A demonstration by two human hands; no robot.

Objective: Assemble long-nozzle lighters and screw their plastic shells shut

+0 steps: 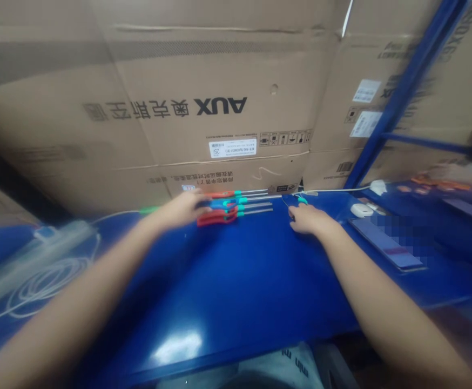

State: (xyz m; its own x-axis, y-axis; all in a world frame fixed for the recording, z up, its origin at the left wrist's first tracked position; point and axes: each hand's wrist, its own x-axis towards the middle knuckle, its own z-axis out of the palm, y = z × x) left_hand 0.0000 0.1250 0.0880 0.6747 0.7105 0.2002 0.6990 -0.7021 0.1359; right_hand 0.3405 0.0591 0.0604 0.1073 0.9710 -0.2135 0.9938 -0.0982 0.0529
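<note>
Several screwdriver-like tools lie side by side by the cardboard, their thin metal shafts pointing right. They include a far red-handled screwdriver (223, 194), a blue-handled screwdriver (218, 204) and a near red-handled screwdriver (215, 217), with teal collars. My left hand (183, 209) is at the left ends of the handles, its fingers closed about the blue one; blur softens the contact. Right of the shaft tips, my right hand (309, 219) has its fingers curled closed. A small teal piece (302, 200) shows just beyond it; what the fingers hold is hidden.
Large cardboard (159, 70) walls the back of the blue table (236, 286). At left lie a coiled white cable (49, 281) and a power strip (69, 237). At right are a phone-like slab (385, 246), a white round item (361, 210) and a blue metal post (402, 97).
</note>
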